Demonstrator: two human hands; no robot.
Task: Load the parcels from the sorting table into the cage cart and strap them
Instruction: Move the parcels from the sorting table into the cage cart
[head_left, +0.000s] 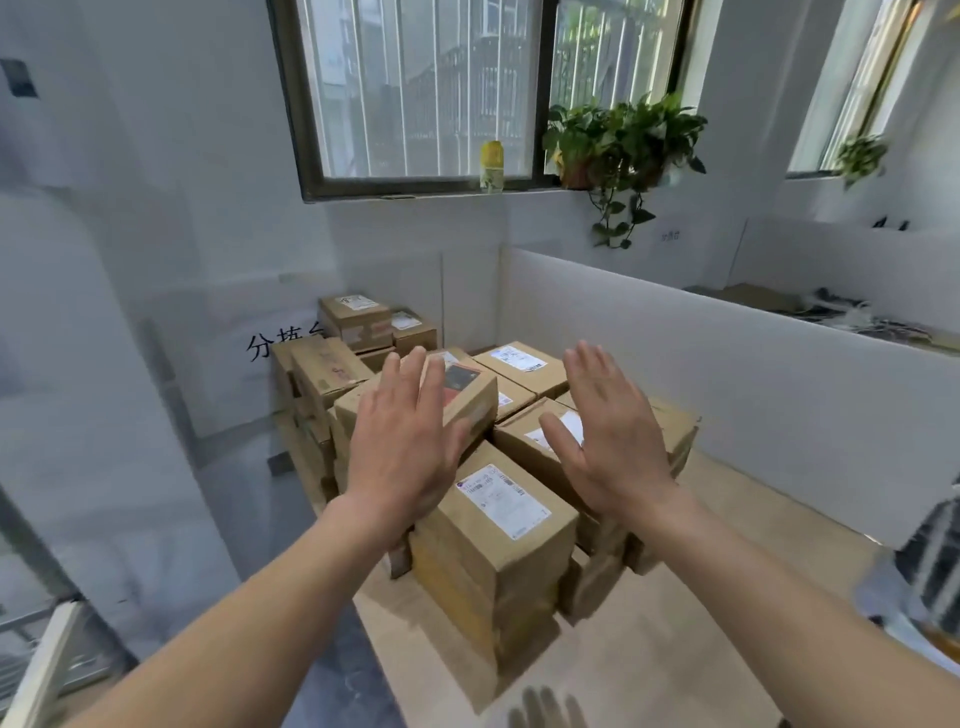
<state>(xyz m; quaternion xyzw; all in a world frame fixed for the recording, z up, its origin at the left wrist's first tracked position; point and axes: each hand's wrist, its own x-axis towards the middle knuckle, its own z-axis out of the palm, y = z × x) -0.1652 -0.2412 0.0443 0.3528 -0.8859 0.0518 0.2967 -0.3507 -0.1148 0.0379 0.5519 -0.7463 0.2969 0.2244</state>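
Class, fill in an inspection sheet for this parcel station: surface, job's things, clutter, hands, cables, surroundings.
Surface: light wooden table, carrying the parcels.
Job's things: cardboard parcels stacked in rows, most labels up; no strap seen; cart not plainly in view.
Clutter: blurred dark thing at the table's right edge.
Hands: left hand and right hand over the parcels, fingers straight, holding nothing.
Cables: dark tangle behind the partition, possibly cables.
Surroundings: window; plant and yellow bottle on the sill.
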